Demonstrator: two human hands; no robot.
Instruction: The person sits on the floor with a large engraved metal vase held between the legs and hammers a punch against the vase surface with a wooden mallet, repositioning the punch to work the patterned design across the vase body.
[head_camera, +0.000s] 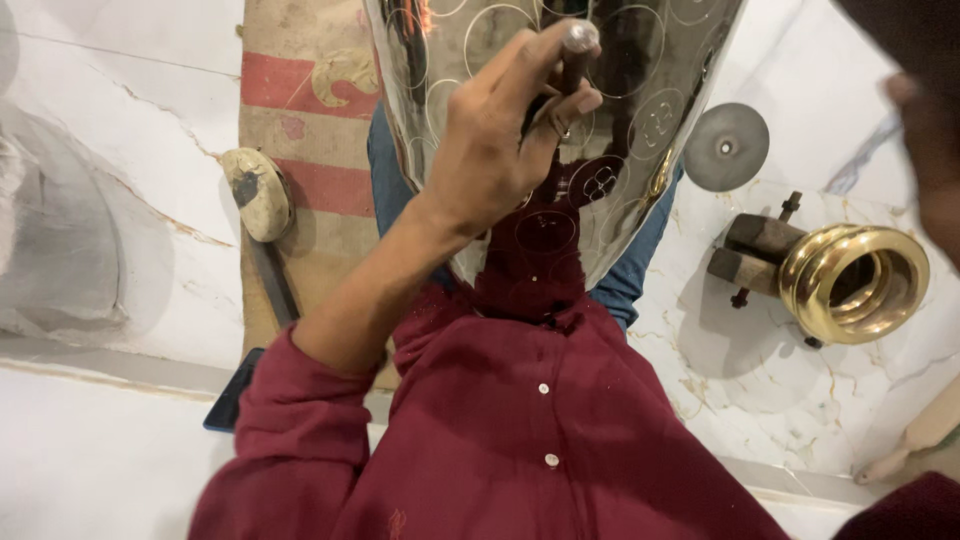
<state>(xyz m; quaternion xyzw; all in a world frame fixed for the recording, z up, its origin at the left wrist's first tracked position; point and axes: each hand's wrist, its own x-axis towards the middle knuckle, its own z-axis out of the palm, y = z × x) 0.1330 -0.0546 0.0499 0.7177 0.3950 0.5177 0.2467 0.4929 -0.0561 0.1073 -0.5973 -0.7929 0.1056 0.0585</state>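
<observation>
A large shiny metal vessel (655, 70), engraved with circles, rests on my lap and reflects my maroon shirt. My left hand (495, 145) grips a short dark metal punch (577, 48) and holds its tip against the vessel's surface. There is a ring on one finger. My right hand (935, 160) is a dark blur at the upper right edge, raised away from the vessel. Whether it holds anything cannot be made out.
A mallet with a worn round head (258, 192) lies on a woven mat (300, 100) to the left. A grey metal disc (726, 147) and a brass ring on wooden blocks (855, 283) sit on the marble floor at right. A dark flat device (230, 395) lies near my left elbow.
</observation>
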